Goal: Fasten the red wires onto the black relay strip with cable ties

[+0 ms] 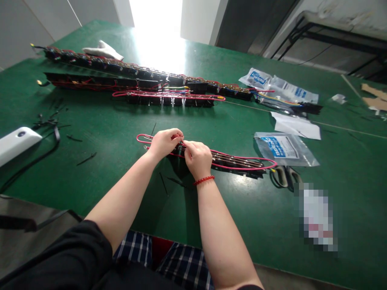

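Strong light from the far end, blown out; glare on my tabletop [260,231], soft shadow under my fingers [177,134]. Edges stretched, pixelated patch [317,215] lower right.

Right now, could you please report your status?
Left grip and right grip close together at black strip. Red cable looped along it. Scissors near its right end.

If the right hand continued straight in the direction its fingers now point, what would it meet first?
Probably the left hand, directly ahead of the right hand at the black wired strip; whether the hands touch is unclear.
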`<control>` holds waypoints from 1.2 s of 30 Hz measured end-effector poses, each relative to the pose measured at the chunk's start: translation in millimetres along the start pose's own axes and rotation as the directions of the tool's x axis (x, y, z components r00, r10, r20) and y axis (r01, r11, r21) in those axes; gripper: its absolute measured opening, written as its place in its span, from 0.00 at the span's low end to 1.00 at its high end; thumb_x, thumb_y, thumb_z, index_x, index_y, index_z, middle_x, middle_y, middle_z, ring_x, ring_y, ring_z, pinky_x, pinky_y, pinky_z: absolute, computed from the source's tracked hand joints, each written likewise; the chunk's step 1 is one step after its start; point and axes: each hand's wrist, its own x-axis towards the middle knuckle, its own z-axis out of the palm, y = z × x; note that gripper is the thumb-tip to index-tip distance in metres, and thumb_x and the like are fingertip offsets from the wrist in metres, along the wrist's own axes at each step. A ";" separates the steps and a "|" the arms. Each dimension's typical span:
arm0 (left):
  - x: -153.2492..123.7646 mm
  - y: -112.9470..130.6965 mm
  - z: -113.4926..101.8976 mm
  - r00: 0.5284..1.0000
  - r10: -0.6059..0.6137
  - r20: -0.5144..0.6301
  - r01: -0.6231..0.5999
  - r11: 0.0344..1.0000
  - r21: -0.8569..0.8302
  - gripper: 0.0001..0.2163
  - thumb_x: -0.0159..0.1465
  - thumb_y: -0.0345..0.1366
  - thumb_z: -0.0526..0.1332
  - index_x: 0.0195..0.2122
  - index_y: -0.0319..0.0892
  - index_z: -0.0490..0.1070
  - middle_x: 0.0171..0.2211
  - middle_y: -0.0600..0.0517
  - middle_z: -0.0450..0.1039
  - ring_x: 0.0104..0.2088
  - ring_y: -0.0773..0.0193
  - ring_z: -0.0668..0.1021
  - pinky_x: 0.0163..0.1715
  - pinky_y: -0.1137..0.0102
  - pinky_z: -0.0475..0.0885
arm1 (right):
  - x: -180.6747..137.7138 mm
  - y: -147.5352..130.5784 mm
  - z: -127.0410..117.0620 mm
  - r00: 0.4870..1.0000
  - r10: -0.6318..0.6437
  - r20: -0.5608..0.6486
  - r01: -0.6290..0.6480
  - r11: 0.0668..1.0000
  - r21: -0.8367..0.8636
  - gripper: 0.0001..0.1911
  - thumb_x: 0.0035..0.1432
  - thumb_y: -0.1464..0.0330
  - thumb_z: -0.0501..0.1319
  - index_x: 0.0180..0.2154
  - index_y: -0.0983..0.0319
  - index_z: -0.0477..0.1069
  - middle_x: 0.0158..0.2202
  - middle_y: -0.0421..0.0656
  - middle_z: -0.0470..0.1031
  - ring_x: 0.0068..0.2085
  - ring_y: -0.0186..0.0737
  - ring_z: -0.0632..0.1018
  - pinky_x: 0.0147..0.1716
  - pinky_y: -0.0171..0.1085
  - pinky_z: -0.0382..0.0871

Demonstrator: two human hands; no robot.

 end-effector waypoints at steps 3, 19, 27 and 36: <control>-0.5 2.0 -0.8 1.000 -0.011 0.000 0.011 1.000 0.009 0.07 0.62 0.36 0.60 0.36 0.46 0.78 0.30 0.55 0.79 0.31 0.65 0.77 0.33 0.72 0.67 | 0.0 0.1 -0.4 1.000 0.005 0.009 -0.005 1.000 0.003 0.16 0.64 0.71 0.55 0.49 0.57 0.76 0.46 0.42 0.82 0.46 0.43 0.78 0.48 0.42 0.66; -1.1 5.2 0.7 0.999 0.012 0.034 -0.017 0.988 0.151 0.08 0.66 0.38 0.57 0.39 0.49 0.77 0.35 0.55 0.81 0.35 0.63 0.78 0.33 0.71 0.65 | 0.5 0.1 0.0 1.000 0.015 0.012 -0.015 1.000 0.001 0.14 0.64 0.71 0.55 0.47 0.57 0.76 0.45 0.43 0.82 0.46 0.43 0.78 0.48 0.41 0.66; 0.1 5.4 0.0 0.998 0.033 0.046 -0.039 0.989 0.145 0.08 0.65 0.36 0.58 0.38 0.49 0.78 0.37 0.56 0.81 0.35 0.63 0.78 0.34 0.71 0.67 | 0.4 0.5 0.2 1.000 0.014 0.014 -0.014 1.000 0.006 0.14 0.64 0.71 0.55 0.46 0.57 0.77 0.46 0.43 0.82 0.47 0.43 0.78 0.48 0.42 0.66; 0.5 4.6 1.4 0.999 0.000 0.039 -0.007 0.984 0.177 0.08 0.66 0.37 0.57 0.40 0.50 0.77 0.36 0.55 0.81 0.37 0.61 0.79 0.33 0.71 0.65 | 0.6 0.9 0.5 1.000 0.008 0.004 -0.008 1.000 0.013 0.14 0.64 0.72 0.55 0.45 0.57 0.77 0.45 0.42 0.82 0.47 0.43 0.78 0.48 0.41 0.66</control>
